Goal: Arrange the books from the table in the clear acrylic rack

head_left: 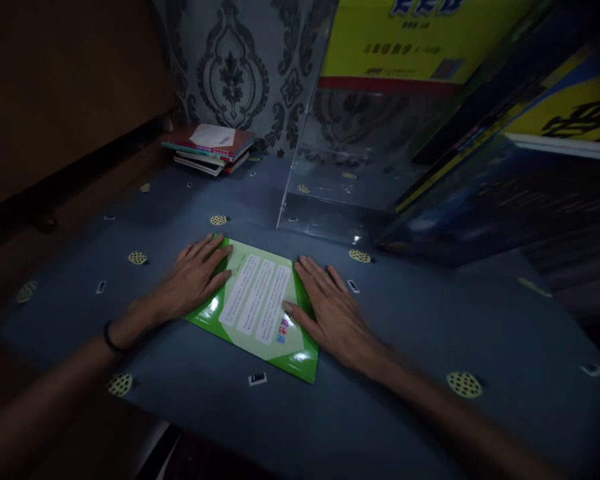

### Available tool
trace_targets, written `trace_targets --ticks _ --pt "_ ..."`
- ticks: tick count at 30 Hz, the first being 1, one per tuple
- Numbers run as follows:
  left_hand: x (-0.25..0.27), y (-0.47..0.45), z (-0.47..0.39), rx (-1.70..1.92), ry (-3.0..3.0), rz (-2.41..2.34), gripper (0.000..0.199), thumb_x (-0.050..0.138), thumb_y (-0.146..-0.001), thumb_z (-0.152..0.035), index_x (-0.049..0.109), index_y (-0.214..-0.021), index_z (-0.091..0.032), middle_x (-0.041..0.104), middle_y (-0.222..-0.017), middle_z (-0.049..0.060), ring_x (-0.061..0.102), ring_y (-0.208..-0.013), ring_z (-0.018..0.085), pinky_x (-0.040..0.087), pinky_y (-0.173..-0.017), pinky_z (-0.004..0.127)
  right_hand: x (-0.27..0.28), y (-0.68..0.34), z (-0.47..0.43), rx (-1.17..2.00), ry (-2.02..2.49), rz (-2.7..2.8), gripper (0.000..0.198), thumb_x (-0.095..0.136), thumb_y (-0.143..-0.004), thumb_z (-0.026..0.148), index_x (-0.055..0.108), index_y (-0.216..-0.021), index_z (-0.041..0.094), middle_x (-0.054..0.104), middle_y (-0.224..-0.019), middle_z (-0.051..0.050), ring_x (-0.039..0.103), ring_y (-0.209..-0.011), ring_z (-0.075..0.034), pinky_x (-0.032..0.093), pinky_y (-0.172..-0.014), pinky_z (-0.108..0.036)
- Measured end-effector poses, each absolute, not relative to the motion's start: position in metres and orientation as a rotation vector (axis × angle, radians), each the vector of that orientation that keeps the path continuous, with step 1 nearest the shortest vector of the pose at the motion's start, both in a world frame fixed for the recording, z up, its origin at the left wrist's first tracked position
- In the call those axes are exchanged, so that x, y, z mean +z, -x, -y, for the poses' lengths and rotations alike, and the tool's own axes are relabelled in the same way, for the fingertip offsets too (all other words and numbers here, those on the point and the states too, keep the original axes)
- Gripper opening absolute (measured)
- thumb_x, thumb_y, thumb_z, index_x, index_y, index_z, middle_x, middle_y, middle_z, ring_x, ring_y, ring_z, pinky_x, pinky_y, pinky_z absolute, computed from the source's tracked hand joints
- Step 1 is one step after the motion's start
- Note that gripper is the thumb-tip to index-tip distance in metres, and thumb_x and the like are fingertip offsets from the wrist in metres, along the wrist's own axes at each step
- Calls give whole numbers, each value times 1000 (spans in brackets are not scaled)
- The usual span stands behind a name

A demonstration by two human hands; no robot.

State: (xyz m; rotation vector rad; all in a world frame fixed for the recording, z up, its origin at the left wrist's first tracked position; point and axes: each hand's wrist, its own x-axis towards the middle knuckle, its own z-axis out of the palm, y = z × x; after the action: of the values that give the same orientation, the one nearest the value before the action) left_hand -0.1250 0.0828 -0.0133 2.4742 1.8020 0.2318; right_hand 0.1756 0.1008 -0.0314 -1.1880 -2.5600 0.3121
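A green book (255, 293) with white text boxes on its cover lies flat and turned at an angle on the blue-grey table cover. My left hand (195, 275) rests along its left edge, fingers stretched out, with a dark band (113, 339) on the wrist. On the opposite edge lies my right hand (329, 303), its fingers extended and the thumb on the cover. Both hands touch the book from above without wrapping round it. The palms hide parts of its two sides.
A small stack of books (213, 148) sits at the back left by the patterned wall (230, 63). Behind the green book stands a clear plastic holder (330, 213). A yellow book (395, 47) and large upright books (505, 193) rise at the right.
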Motion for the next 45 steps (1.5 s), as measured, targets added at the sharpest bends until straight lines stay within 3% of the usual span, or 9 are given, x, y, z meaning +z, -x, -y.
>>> trace_targets --ticks 4,7,11,14,21,28,32,37,45 --pt "-6 120 -80 254 -2618 -1819 51 33 -105 -44 50 -142 -14 43 -156 18 32 -149 37 31 -115 64 -31 -173 -99 382 1148 2516 74 37 -100 62 35 -155 12 36 -160 -20 32 -149 -35 22 -123 -62" --pt "3 110 -68 315 -2782 -1667 42 35 -105 -36 60 -129 -12 53 -146 21 45 -140 36 34 -114 64 -28 -173 -95 333 1118 2460 62 42 -101 55 44 -149 16 39 -159 -17 31 -150 -36 19 -122 -66" --pt "9 96 -44 315 -2859 -1144 54 48 -100 -53 53 -138 -16 54 -146 18 47 -138 33 43 -111 55 -24 -179 -83 318 903 2513 42 43 -104 39 58 -137 18 55 -148 -13 44 -143 -32 25 -122 -63" --pt "7 93 -35 289 -2866 -1036 68 57 -93 -59 44 -147 -19 49 -150 18 43 -140 35 38 -113 59 -24 -186 -72 392 762 2584 49 46 -103 45 53 -142 16 52 -150 -15 42 -145 -30 32 -120 -59" --pt "5 94 -36 363 -3061 -976 47 53 -99 -45 55 -135 -15 66 -134 14 58 -130 28 51 -106 47 -24 -196 -54 466 594 2652 71 56 -94 60 43 -150 17 46 -155 -14 36 -148 -29 28 -122 -60" --pt "16 85 -35 549 -3064 -994 25 46 -104 -30 66 -109 -16 78 -100 7 75 -93 20 63 -81 32 -18 -195 -61 650 595 2431 36 55 -101 26 60 -137 26 68 -134 -6 61 -129 -22 49 -112 -50" --pt "13 83 -35 530 -2916 -1174 31 41 -106 -36 66 -103 -18 74 -80 3 72 -71 14 59 -68 25 -11 -193 -66 811 662 2327 28 54 -102 32 69 -126 30 76 -118 -2 68 -118 -21 54 -106 -49" --pt "8 82 -32 584 -2807 -1277 34 38 -106 -39 65 -100 -19 69 -73 2 65 -63 12 53 -62 23 -12 -193 -73 922 723 2251 27 56 -100 37 72 -120 28 75 -121 -3 68 -117 -20 57 -99 -45" --pt "23 75 -30 790 -2790 -1291 39 37 -107 -34 62 -82 -18 61 -58 -2 53 -46 8 37 -47 20 -21 -208 -105 686 659 2359 24 61 -98 36 73 -116 28 74 -124 -5 65 -122 -25 44 -109 -56"
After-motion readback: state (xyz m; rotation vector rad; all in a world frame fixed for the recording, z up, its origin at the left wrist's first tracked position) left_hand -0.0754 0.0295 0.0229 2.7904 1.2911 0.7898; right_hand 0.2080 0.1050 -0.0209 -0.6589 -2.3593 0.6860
